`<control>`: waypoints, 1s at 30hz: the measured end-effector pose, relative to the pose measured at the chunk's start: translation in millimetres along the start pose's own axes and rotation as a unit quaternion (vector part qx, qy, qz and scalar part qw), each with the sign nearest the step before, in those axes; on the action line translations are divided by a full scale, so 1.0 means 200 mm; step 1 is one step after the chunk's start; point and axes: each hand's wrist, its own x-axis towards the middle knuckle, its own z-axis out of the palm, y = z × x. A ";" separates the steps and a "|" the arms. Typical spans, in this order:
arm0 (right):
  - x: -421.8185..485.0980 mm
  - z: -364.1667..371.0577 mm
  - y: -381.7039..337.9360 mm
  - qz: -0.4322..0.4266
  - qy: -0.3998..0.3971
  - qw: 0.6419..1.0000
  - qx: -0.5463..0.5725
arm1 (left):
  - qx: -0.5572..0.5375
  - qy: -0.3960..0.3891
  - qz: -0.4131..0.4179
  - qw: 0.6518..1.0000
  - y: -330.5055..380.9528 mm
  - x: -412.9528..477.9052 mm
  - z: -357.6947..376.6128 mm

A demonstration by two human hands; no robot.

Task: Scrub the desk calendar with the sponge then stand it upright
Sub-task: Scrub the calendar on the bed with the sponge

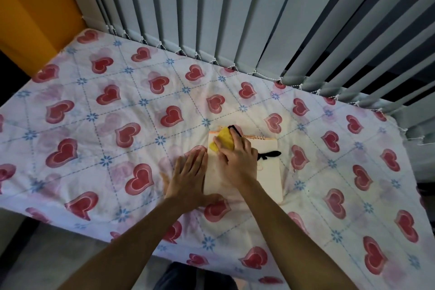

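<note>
Desk calendar (263, 172) lies flat on bed (94, 125), toward its near edge. Right hand (240, 155) presses yellow sponge (223, 142) on calendar's far-left corner. Left hand (188, 176) open, flat, bracing calendar's left edge.

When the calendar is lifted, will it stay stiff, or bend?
The desk calendar lies flat with straight edges, so it probably stays stiff. The wire binding suggests its pages may swing open. On the soft bedsheet it may tip once upright.
</note>
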 end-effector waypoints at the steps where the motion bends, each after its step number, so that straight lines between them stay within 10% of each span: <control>1: -0.01 0.00 0.00 -0.010 -0.005 1.000 -0.008 | -0.001 0.002 0.002 1.000 0.00 0.00 0.00; 8: -0.37 0.05 0.15 -0.174 0.022 0.982 -0.075 | -0.027 0.001 -0.005 1.000 0.00 0.00 0.01; 18: 0.03 0.02 -0.06 0.038 0.021 0.999 0.001 | 0.022 -0.012 -0.011 1.000 0.01 0.00 0.02; 25: -0.30 -0.01 0.13 -0.094 0.025 0.994 -0.049 | -0.002 -0.004 0.001 1.000 0.01 0.00 0.01; 30: -0.21 -0.07 0.27 0.186 0.034 0.981 -0.045 | -0.008 -0.024 0.010 1.000 -0.01 0.01 0.02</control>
